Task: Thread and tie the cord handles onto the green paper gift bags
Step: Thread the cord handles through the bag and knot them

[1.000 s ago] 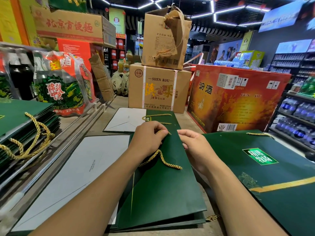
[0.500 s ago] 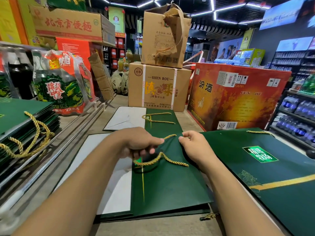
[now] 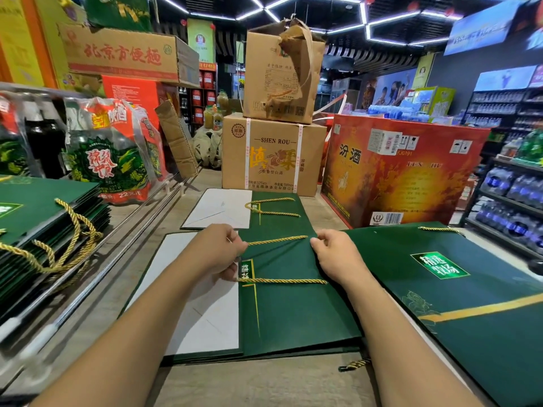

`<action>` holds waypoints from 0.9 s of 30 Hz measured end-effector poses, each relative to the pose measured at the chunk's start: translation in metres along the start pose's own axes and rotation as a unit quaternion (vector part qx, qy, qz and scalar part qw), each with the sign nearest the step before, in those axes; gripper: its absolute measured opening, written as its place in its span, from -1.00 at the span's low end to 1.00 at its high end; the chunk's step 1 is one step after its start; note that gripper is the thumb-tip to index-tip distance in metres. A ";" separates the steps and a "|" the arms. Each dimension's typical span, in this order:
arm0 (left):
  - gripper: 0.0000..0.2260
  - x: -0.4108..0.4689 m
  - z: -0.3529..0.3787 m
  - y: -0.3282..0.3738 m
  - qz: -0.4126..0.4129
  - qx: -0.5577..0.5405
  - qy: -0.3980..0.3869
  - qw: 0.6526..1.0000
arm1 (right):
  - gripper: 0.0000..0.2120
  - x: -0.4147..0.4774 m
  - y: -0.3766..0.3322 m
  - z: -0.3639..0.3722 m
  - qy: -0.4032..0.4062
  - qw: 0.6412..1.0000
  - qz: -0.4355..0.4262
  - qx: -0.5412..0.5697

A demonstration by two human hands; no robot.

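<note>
green bag, cord, "shen rou" carton

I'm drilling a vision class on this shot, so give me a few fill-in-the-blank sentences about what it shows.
1. A ___ cord stretches between the left hand and the right hand.
2. It lies across a ___ paper bag.
3. The torn carton stands on the box printed ___.
Missing: gold; green; SHEN ROU.

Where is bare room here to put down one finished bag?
Bare wooden strip before the flat green paper bag; another between metal rail and white panel. Crowded: stacked green bags left, large green bag right, the middle where left hand and right hand pinch the gold cord.
</note>
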State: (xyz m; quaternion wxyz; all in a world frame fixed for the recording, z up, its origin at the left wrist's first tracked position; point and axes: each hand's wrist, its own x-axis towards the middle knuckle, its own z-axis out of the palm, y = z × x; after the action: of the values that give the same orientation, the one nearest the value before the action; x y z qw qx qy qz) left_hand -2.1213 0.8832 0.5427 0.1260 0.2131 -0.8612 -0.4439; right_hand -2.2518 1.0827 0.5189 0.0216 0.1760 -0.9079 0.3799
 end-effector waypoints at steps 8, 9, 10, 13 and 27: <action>-0.45 -0.046 -0.019 -0.041 0.084 0.321 -0.015 0.943 | -0.40 -0.048 -0.032 -0.008 -0.052 0.968 -0.042 -0.240; -0.34 -0.050 -0.018 -0.047 0.074 0.351 -0.033 0.933 | -0.35 -0.054 -0.037 -0.005 -0.072 0.966 -0.076 -0.236; -0.26 -0.055 -0.018 -0.051 0.056 0.377 -0.049 0.923 | -0.31 -0.059 -0.040 0.000 -0.105 0.962 -0.099 -0.232; -0.11 -0.062 -0.013 -0.065 -0.003 0.397 -0.075 0.915 | -0.23 -0.072 -0.036 0.021 -0.196 0.938 -0.095 -0.268; -0.26 -0.064 -0.012 -0.065 0.005 0.388 -0.028 0.921 | -0.24 -0.090 -0.034 0.024 -0.180 0.932 -0.087 -0.301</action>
State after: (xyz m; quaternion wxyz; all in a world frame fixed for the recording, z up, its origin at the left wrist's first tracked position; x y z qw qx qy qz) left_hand -2.0440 0.8720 0.4942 0.0118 0.2290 -0.9701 -0.0800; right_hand -2.1540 1.0717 0.5094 -0.0575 0.3045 -0.9496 0.0470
